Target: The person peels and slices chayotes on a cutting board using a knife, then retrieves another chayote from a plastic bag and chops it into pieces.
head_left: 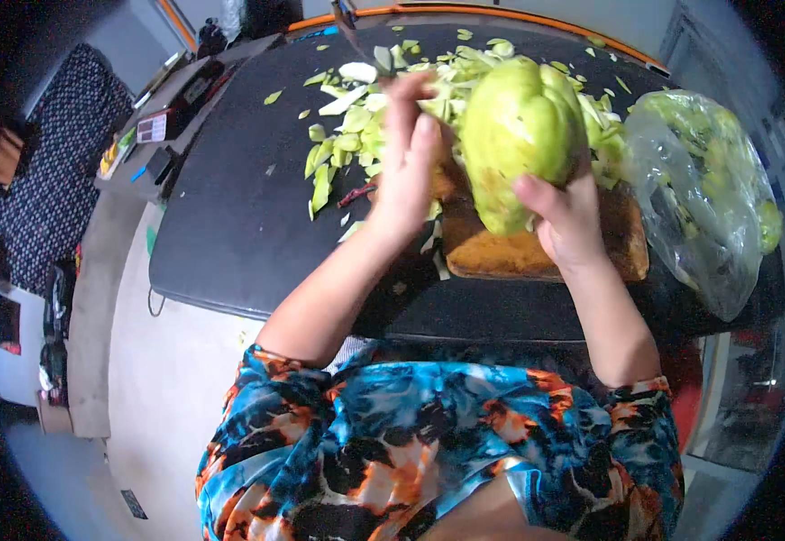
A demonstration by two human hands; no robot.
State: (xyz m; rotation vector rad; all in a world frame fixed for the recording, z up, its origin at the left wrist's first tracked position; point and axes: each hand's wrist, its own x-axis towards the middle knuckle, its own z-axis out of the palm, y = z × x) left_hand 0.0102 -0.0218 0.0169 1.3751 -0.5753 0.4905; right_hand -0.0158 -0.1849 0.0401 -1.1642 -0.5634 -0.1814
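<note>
My right hand point(564, 212) grips a large pale green chayote point(523, 126) from below and the right side, its thumb across the lower front. The chayote is held up above a brown wooden cutting board point(546, 252). To its left, my left hand point(408, 149) is raised and closed around a knife point(354, 34). The thin dark blade points up and away, blurred, and the grip is mostly hidden by the fingers. Many pale green slices and peelings point(343, 140) lie behind and left of the board on the black table point(230, 198).
A clear plastic bag point(699, 207) with more green chayotes stands at the table's right. A small dark red item point(356, 194) lies left of the board. Along the left, a ledge point(154, 149) carries boxes and small things. Pale floor point(167, 361) shows at the lower left.
</note>
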